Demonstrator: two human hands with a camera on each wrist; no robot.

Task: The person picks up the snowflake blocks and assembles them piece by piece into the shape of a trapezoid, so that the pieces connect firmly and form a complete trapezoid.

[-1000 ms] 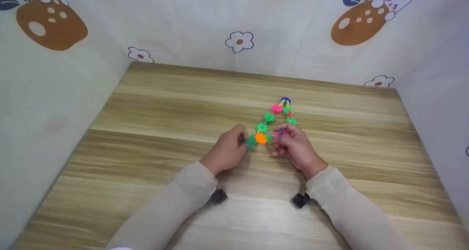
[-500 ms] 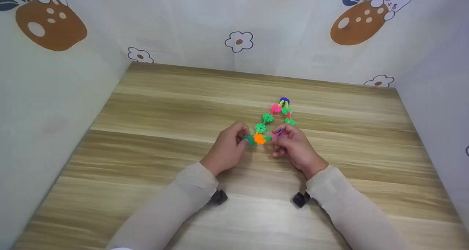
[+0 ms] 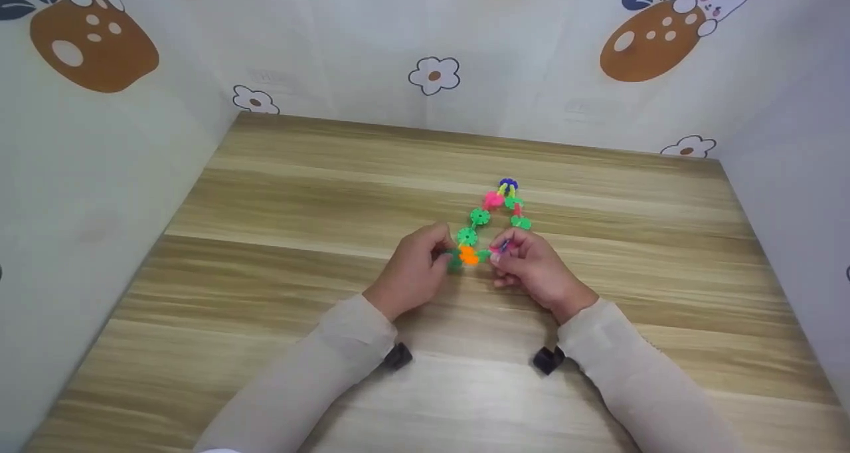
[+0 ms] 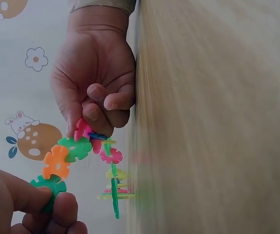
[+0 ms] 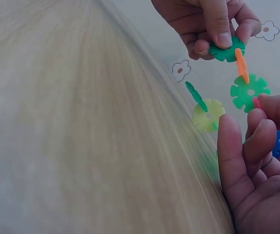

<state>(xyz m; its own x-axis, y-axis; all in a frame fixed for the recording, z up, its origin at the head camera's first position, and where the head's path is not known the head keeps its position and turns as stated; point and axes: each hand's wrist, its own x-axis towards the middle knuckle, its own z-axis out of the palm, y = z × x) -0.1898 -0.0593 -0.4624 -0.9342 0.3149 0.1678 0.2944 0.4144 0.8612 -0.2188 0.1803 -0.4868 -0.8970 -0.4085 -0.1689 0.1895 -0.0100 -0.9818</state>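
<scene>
A chain of notched, flower-shaped plastic discs links both hands. My left hand [image 3: 415, 267] pinches a dark green disc [image 4: 56, 185] between thumb and fingers, and its edge meets an orange disc [image 3: 469, 255]. Beyond the orange one comes a lighter green disc [image 5: 249, 92]. My right hand [image 3: 534, 264] pinches a pink disc [image 4: 83, 129] beside that green one; a blue disc [image 5: 279, 144] shows by its fingers. From here the chain loops away through green discs [image 3: 479, 216] and a pink disc [image 3: 493, 200] to a dark blue disc [image 3: 509, 185] at the far tip.
The wood-grain table [image 3: 299, 187] spreads around the hands. Patterned walls [image 3: 345, 41] border its back and sides. A black wrist-camera mount [image 3: 398, 357] sits under the left sleeve, and another mount [image 3: 548, 360] under the right.
The far part of the chain has shifted slightly left and toward me. The dark green disc has turned in my left fingers and lies closer behind the orange disc. Both hands keep their grips.
</scene>
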